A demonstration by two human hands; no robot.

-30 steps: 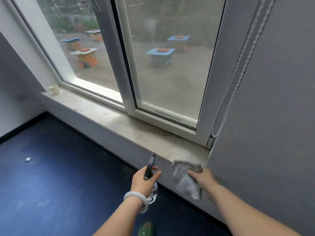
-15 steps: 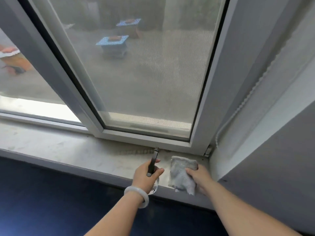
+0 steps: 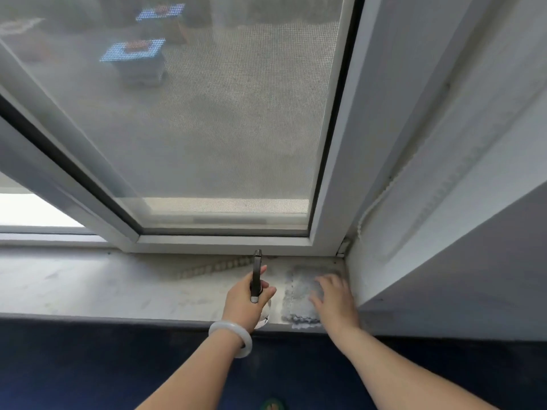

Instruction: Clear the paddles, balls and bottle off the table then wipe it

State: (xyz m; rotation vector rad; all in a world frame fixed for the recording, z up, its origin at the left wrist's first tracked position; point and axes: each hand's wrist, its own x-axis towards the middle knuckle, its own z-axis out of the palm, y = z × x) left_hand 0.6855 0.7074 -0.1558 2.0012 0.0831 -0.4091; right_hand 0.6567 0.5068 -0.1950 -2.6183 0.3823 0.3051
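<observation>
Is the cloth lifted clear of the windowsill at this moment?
No. The cloth lies flat on the windowsill, with the right hand resting on it, fingers spread.

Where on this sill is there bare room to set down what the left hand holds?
The long stretch of the windowsill left of the left hand is bare, bordered by the window frame behind and the sill's front edge. It is crowded at the right corner: the cloth lies flat there under the right hand, against the side wall.
</observation>
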